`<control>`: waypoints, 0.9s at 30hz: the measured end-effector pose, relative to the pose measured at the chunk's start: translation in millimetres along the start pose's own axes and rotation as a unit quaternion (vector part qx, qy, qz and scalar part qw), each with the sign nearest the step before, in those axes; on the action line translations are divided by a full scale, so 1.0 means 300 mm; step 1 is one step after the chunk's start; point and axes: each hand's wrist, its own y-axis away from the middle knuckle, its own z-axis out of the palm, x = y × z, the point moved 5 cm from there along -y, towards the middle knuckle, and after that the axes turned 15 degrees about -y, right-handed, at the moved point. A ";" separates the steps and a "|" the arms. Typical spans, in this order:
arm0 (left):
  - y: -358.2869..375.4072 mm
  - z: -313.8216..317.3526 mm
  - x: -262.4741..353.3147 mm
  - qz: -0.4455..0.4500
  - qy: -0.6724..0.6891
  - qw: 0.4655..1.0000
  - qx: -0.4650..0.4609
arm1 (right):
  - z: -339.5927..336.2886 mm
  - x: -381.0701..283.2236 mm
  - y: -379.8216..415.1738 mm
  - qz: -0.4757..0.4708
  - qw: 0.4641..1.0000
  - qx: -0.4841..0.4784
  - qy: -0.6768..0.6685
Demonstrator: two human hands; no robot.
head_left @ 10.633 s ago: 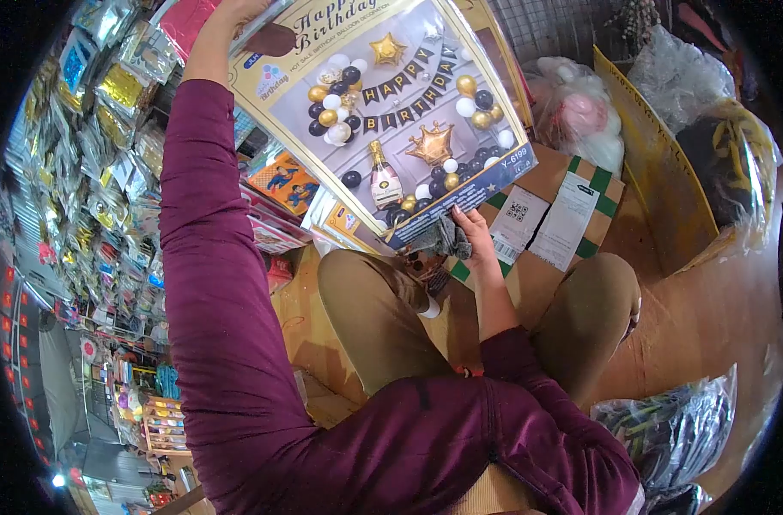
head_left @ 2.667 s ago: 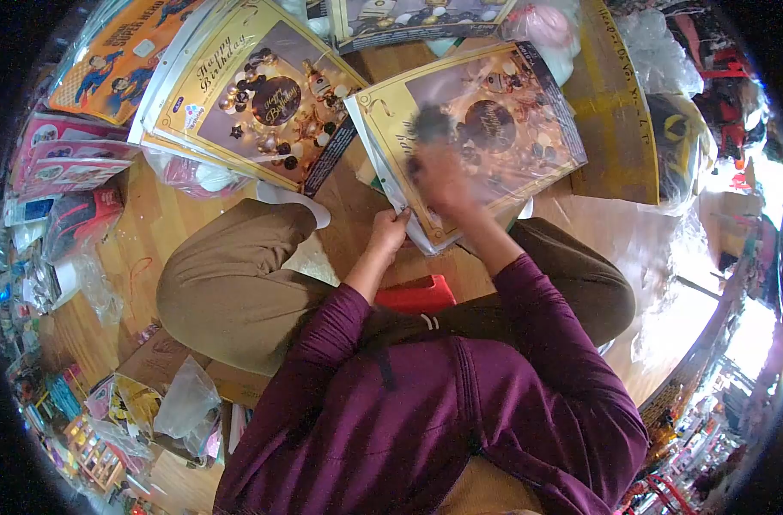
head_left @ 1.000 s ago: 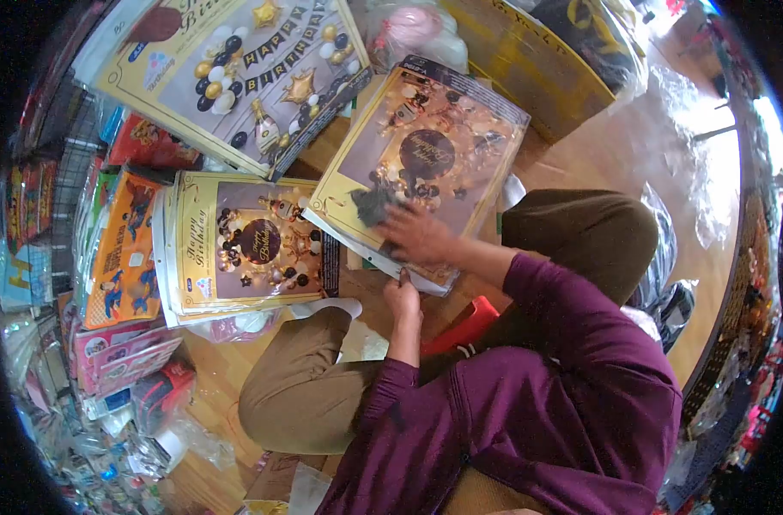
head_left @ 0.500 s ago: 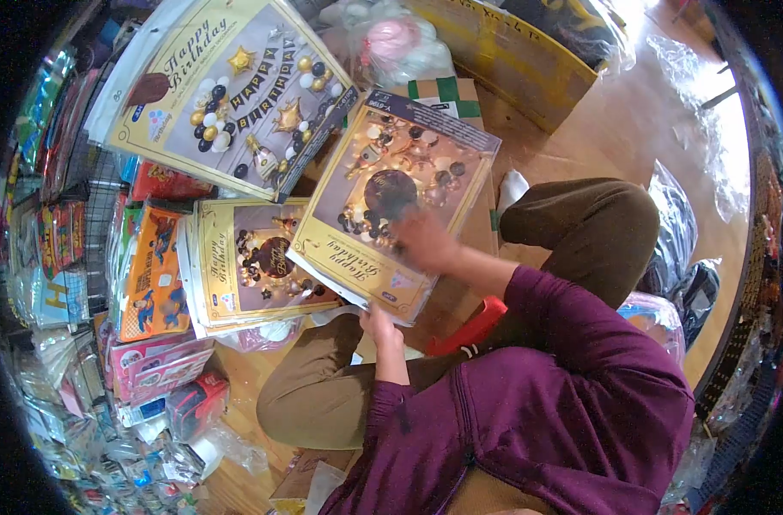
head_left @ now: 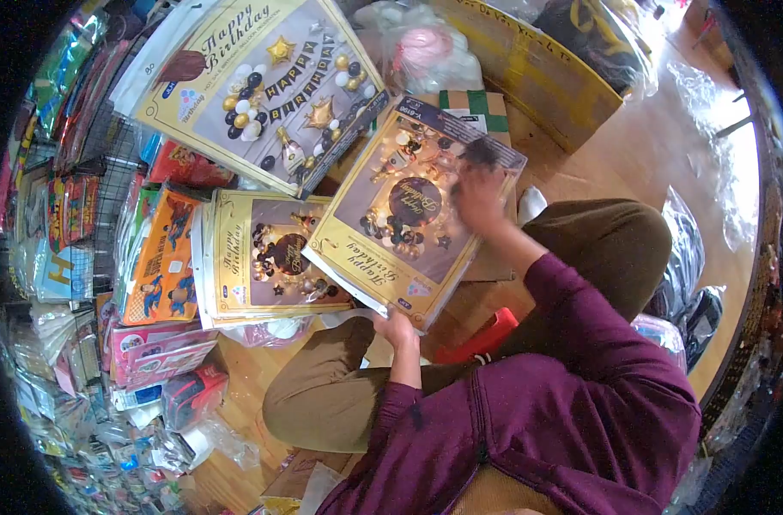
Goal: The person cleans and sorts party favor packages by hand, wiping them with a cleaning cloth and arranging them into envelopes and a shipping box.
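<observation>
Right hand (head_left: 484, 199), apparently with cloth (head_left: 480, 154), on plastic-sleeved birthday sheet (head_left: 400, 232)

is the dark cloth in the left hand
No, the dark cloth is at the right hand, while the left hand grips the near edge of a birthday pack.

Left hand (head_left: 397, 329) closer in, pinching; right hand (head_left: 482, 199) farther forward, blurred, palm down.

Plum-purple zip-up jacket (head_left: 572, 403) with a darker seam (head_left: 478, 412) down the front, wrinkly sleeves (head_left: 580, 296) stopping short of the wrists, tan top (head_left: 503, 492) peeking out below, baggy olive-brown pants (head_left: 323, 408), plus a bit of white footwear (head_left: 531, 204).
</observation>
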 end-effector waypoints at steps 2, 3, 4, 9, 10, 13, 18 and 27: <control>-0.019 -0.017 -0.010 0.019 -0.041 0.999 0.010 | -0.001 -0.260 -0.012 -0.005 0.960 -0.267 -0.088; -0.022 -0.023 -0.013 0.028 -0.105 0.994 0.012 | -0.061 -0.386 0.006 -0.033 0.925 -0.251 -0.285; -0.028 -0.027 -0.015 0.038 -0.169 0.985 0.013 | -0.009 -0.487 0.069 -0.183 0.915 -0.172 -0.316; -0.038 -0.018 -0.061 0.063 0.017 0.998 0.013 | 0.108 -0.607 -0.044 -0.329 0.891 -0.194 -0.247; -0.009 -0.013 -0.022 0.027 0.044 0.999 0.000 | 0.140 -0.578 -0.129 -0.277 0.901 -0.262 -0.204; 0.011 -0.006 -0.033 -0.013 0.090 0.996 -0.010 | 0.184 -0.381 -0.352 -0.155 0.946 -0.233 -0.162; -0.003 0.005 -0.035 -0.007 0.070 0.997 0.006 | 0.180 0.029 -0.508 -0.038 0.992 -0.108 -0.056; -0.055 0.016 -0.101 -0.007 0.004 1.000 0.007 | 0.128 -0.341 0.006 -0.202 0.962 -0.087 -0.159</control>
